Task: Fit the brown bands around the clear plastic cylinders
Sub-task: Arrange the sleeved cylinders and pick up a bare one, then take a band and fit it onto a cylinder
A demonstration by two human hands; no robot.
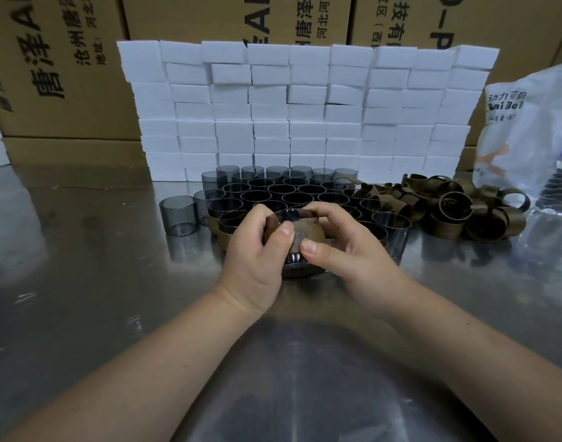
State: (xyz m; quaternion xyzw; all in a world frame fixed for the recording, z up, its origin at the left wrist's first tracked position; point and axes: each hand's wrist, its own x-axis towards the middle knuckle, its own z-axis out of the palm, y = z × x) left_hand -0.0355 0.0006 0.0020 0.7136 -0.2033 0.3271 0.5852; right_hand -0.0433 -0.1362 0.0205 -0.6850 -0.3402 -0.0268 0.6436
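**While both hands grip it: one banded cylinder at mid-tabletop**

Where the two hands meet sits a smoky clear plastic cylinder (300, 267), tilted w/ its open mouth facing up & away. A brown flexible band (309, 233) wraps its upper part; the lower wall shows bare. Can't tell if its base touches the surface.

The left hand (254, 250) grips it from the left side, fingers curled over the rim, thumb pressed flat on the band. The right hand (348, 247) grips from the other side, fingers curled over the far rim, thumb tip on the band's lower edge.

Just behind the hands: a tight cluster of upright smoky cylinders (289, 189), rows touching. A couple at the front left seem to wear bands already. One lone cylinder (177, 215) stands apart, left of the cluster.

Right of the cluster, touching it: a loose heap of brown bands (464, 208), some curled open, some in rings.

All on a shiny grey metal tabletop (82, 282).

Further back: a wall of stacked white foam blocks (305, 106), then printed cardboard cartons (66, 74) behind. Far right: a crinkled clear plastic bag (528, 129) w/ printing, near the heap.
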